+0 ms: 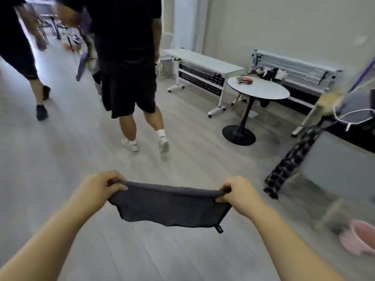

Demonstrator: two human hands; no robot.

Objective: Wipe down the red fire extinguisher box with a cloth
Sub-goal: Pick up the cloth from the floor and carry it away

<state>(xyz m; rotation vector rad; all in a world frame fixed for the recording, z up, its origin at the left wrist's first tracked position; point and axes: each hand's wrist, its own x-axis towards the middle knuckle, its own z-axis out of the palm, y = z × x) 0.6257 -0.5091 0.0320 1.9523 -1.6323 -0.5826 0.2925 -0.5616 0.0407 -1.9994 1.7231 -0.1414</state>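
Observation:
A dark grey cloth [168, 205] hangs stretched between my two hands above the floor in the lower middle of the head view. My left hand [99, 186] pinches its upper left corner and my right hand [238, 192] pinches its upper right corner. A small loop tag dangles from the cloth's lower right corner. No red fire extinguisher box is in view.
Two people in dark shorts [127, 86] walk away just ahead on the grey wood floor [60, 159]. A round pedestal table [257, 89] and folded white tables [203, 69] stand at the right wall. A pink basin [359, 238] sits on the floor at the lower right, beside a blurred rack [292, 159].

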